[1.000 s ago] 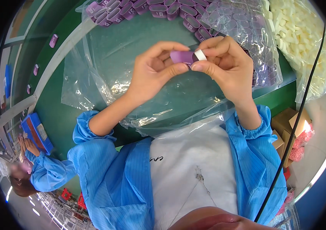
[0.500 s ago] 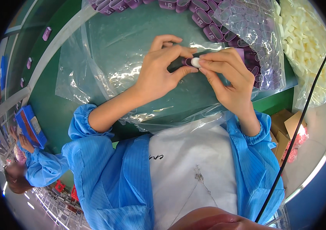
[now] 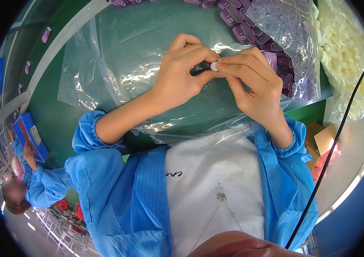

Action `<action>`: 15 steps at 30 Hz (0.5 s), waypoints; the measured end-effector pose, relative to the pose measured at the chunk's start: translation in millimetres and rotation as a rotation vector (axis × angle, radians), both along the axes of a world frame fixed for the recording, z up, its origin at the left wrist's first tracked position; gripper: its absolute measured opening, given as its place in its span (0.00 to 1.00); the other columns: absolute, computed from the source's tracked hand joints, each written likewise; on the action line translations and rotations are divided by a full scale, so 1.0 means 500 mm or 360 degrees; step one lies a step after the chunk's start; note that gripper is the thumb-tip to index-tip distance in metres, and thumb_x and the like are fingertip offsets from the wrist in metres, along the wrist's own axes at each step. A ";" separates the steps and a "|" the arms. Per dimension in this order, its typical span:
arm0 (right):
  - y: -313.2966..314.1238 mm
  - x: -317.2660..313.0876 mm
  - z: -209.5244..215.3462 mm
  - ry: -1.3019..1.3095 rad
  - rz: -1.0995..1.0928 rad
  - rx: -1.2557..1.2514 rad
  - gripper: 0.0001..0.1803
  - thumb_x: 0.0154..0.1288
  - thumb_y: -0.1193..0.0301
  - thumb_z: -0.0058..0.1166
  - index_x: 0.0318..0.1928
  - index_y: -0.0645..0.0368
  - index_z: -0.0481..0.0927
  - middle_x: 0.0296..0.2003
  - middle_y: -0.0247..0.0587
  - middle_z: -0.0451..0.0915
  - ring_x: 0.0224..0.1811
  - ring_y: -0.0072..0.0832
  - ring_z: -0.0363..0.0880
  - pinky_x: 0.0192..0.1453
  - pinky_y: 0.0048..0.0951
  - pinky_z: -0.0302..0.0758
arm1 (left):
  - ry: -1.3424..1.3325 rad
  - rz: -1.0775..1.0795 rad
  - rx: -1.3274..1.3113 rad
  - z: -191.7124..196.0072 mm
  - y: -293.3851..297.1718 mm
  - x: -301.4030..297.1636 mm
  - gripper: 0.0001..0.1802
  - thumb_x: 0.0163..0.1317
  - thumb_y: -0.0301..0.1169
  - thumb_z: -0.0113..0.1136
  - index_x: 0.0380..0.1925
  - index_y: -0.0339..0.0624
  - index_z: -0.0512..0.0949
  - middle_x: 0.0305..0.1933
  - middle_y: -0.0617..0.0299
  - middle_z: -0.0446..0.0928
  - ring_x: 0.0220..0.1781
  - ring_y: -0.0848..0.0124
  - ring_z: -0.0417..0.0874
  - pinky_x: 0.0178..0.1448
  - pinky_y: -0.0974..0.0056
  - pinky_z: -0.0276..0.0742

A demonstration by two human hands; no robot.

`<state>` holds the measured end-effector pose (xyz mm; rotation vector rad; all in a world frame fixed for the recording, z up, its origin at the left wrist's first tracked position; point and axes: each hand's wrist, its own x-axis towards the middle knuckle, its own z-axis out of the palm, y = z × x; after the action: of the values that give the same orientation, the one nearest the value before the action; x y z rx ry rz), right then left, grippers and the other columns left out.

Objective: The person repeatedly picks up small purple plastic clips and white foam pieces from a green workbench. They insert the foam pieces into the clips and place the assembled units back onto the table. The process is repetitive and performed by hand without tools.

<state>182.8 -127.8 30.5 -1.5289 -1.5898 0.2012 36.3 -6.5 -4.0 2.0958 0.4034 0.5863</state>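
Observation:
Over the sheet of clear plastic, my two hands meet fingertip to fingertip. My left hand (image 3: 181,70) is closed, thumb and fingers pinching a small dark purple casing (image 3: 199,68) that its fingers largely hide. Between the fingertips of my right hand (image 3: 254,79) is a small white piece (image 3: 214,66), pressed against the casing's right end. How far it sits inside the casing is hidden. Just beyond my right hand lie several purple oval casings (image 3: 245,33) with open ends, part of them under clear plastic.
A clear bag of cream-white pieces (image 3: 342,55) lies at the right. The plastic sheet (image 3: 126,38) covers part of the green table (image 3: 53,94). Cardboard boxes (image 3: 314,139) stand below right. A black cable (image 3: 331,150) crosses the right side. At left, a co-worker (image 3: 47,184) handles a blue tray (image 3: 34,137).
My right hand has moved slightly left, bringing the white piece closer against the casing, and less of the piece shows. My left fingers have closed in around it. The view has shifted a little.

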 end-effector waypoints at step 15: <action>-0.034 0.050 -0.013 -0.0341 0.0187 0.0125 0.19 0.42 0.83 0.63 0.41 0.72 0.84 0.41 0.51 0.83 0.33 0.39 0.82 0.35 0.32 0.82 | -0.0062 -0.0004 0.0008 -0.004 -0.012 0.009 0.16 0.43 0.30 0.79 0.33 0.46 0.84 0.30 0.68 0.83 0.43 0.62 0.75 0.48 0.60 0.72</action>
<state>207.9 -144.7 24.0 -1.4358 -1.8365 0.0399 40.7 -12.6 -6.2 2.0858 0.3775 0.6267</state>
